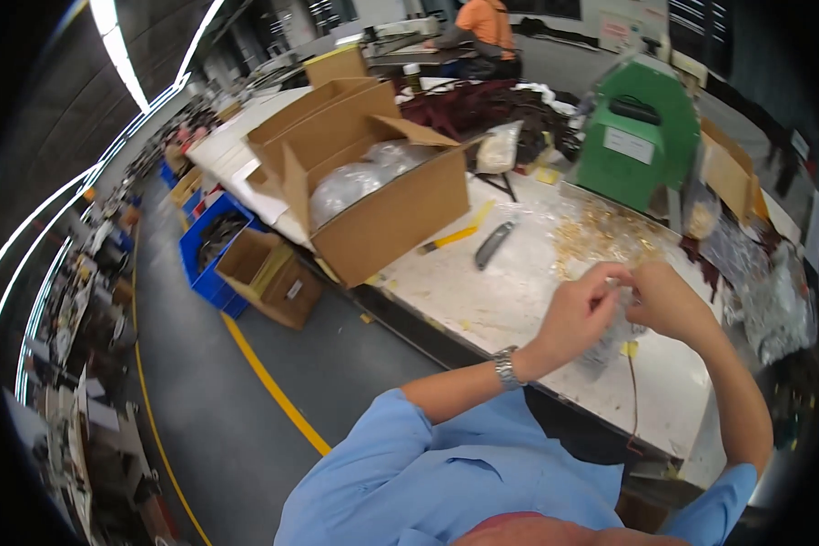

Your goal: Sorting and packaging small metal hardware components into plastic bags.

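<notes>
My left hand (571, 318), with a metal watch on its wrist, and my right hand (668, 298) meet over the white worktable (519, 309). Their fingers are closed around the gathered top of a clear plastic bag (597, 357), which hangs below them. What is inside the bag is too blurred to make out. Just beyond my hands lies a scatter of small gold-coloured pieces (601, 235). A grey utility knife (495, 245) and a yellow cutter (453, 238) rest on the tabletop to the left.
An open cardboard box (396, 223) with filled clear bags stands left of the knives. A green machine (630, 136) is at the back right, with more plastic bags (773, 305) beside it. Blue crates (214, 282) and a carton (278, 282) sit on the floor. A person in orange (485, 32) works farther off.
</notes>
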A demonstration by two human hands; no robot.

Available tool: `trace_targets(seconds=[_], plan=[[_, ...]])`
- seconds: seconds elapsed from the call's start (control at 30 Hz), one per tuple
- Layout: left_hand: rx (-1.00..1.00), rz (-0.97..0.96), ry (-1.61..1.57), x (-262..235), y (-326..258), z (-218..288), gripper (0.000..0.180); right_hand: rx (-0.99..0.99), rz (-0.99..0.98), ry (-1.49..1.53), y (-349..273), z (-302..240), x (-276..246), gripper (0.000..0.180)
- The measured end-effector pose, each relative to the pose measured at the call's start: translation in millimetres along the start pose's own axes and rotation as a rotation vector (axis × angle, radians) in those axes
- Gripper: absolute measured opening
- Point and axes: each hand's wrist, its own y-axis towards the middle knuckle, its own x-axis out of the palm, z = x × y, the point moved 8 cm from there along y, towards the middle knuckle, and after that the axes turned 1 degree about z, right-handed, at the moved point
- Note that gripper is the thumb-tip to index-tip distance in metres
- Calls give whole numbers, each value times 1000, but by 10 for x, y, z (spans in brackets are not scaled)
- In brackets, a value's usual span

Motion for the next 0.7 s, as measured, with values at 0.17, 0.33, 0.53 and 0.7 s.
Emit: trace_targets(seconds=[0.17, 0.33, 0.53, 0.7], plan=[[190, 168, 70, -75, -78, 193, 14, 62, -422, -49, 379, -137, 52, 19], [270, 125, 71, 13, -129, 227, 11, 493, -536, 649, 469, 429, 405, 1], [285, 70, 6, 166, -108, 241, 8, 379, 238, 1562, 318, 1842, 1413, 10], [154, 162, 6, -232, -149, 145, 8, 446, -496, 591, 457, 380, 443, 33]])
